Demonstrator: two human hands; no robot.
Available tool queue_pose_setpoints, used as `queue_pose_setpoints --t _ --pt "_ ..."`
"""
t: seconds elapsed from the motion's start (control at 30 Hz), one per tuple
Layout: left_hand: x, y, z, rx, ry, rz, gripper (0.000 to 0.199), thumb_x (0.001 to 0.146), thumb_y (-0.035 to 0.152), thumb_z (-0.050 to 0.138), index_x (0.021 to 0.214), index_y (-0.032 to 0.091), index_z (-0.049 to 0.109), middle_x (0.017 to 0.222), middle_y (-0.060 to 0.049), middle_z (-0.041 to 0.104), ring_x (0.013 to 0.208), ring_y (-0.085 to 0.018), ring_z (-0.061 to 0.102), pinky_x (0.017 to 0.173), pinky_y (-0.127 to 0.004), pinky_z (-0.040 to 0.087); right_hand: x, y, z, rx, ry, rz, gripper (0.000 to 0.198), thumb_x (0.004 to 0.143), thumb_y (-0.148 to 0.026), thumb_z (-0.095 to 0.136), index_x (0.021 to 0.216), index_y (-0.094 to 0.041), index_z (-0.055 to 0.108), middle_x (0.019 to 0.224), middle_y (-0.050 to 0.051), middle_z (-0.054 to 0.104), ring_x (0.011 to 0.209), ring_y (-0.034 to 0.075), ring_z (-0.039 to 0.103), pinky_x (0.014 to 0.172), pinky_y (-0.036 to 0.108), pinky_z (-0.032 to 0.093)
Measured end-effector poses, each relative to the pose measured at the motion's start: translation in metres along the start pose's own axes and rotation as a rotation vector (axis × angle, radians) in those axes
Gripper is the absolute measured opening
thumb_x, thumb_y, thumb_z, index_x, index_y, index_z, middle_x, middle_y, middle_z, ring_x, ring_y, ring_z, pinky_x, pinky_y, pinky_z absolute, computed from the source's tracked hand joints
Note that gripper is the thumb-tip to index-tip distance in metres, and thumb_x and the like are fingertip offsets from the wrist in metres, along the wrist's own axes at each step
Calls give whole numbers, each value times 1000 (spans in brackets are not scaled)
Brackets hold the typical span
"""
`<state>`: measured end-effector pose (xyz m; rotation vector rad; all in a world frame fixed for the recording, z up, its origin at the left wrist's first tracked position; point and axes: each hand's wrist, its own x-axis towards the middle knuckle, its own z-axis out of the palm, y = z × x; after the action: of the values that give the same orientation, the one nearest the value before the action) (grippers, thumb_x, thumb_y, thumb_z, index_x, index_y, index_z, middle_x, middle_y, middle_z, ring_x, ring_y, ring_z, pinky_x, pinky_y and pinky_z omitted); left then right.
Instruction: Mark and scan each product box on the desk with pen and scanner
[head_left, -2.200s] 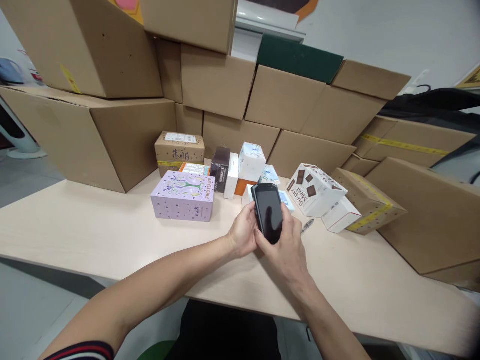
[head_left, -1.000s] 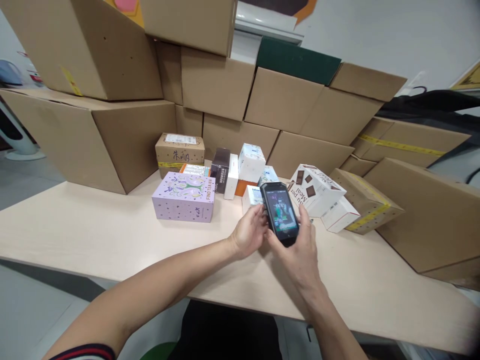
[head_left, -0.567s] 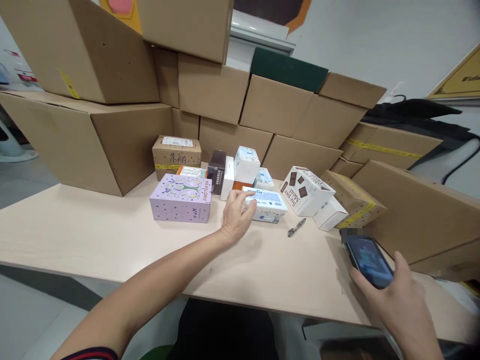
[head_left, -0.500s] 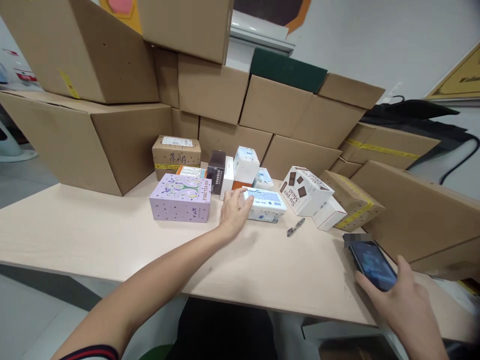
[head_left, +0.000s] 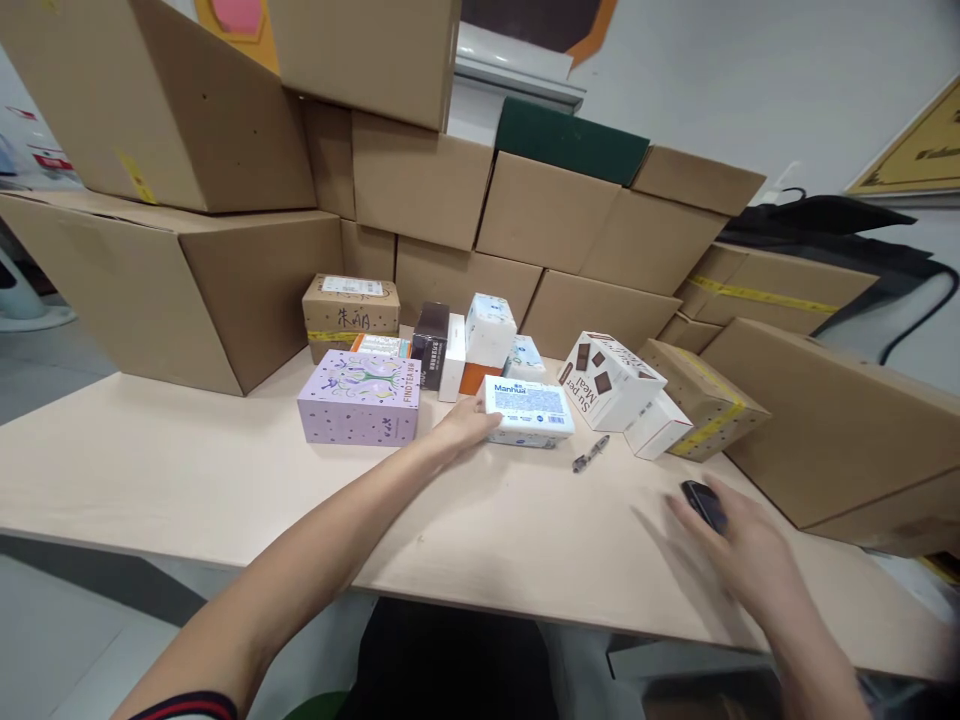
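Note:
My left hand [head_left: 469, 422] grips the left end of a white and blue "Manhua" pack [head_left: 527, 402], which looks like tissues, lying on the table; the thumb is at its front edge and the other fingers are partly hidden. My right hand [head_left: 739, 535] is closed round a dark smartphone [head_left: 705, 503] held above the table at the right, most of it covered by the fingers. Between the hands lies a pen [head_left: 591, 454]. Just left of my left hand stands a lilac tea box [head_left: 360, 400].
Behind the pack stand a dark slim box [head_left: 430, 350], a white tissue pack [head_left: 490, 330] and other small boxes. A white "Super Meal" box [head_left: 611, 380] leans at the right. Large cardboard boxes [head_left: 547, 215] wall in the back and sides of the table [head_left: 187, 470].
My left hand has gone from resting on the pack's top left corner to gripping its left end. The phone has moved left and turned in my right hand, showing less of its screen.

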<state>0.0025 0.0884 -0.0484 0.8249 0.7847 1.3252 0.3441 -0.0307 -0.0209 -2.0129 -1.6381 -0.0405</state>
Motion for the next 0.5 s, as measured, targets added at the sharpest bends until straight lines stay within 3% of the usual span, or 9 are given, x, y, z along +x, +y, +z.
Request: queue_pose_setpoints --t 0.1,0.17,0.27,0.33,0.4,0.5 --pt "-2 6 -3 124 -84 -70 27 61 0 71 80 18 71 80 -10 73 96 -30 68 107 -55 41 26 -58 21 345 -185 21 72 81 -67 57 133 -18 60 123 17 67 91 30 68 84 49 54" --pt "-6 11 -4 170 -131 -90 32 61 -1 71 86 18 69 86 -9 74 93 -28 68 105 -56 43 45 -87 40 574 -293 88 85 81 -65 62 148 -16 45 121 17 68 73 24 67 68 42 55" --pt "-10 18 -5 221 -172 -103 41 60 -3 69 96 17 65 94 -10 73 93 -26 68 101 -54 48 63 -109 62 902 -542 153 103 79 -56 70 160 -17 19 106 12 71 64 20 63 53 33 51" --pt "-11 20 -4 259 -171 -100 50 58 -6 66 102 15 62 101 -11 72 95 -25 68 96 -48 51 65 -111 64 1021 -635 166 109 75 -49 77 161 -23 16 94 5 70 63 18 61 48 28 48" --pt "-11 19 -1 310 -148 -86 59 56 -7 63 110 16 59 111 -12 69 97 -24 67 90 -41 54 62 -108 58 1052 -604 149 109 68 -41 84 159 -30 23 84 -1 65 59 15 58 47 24 46" --pt "-10 8 3 433 -71 -66 65 62 -1 62 123 19 54 126 -13 62 97 -22 67 82 -35 55 59 -100 45 1084 -350 147 102 61 -41 87 151 -30 40 82 -2 62 55 12 54 47 24 47"
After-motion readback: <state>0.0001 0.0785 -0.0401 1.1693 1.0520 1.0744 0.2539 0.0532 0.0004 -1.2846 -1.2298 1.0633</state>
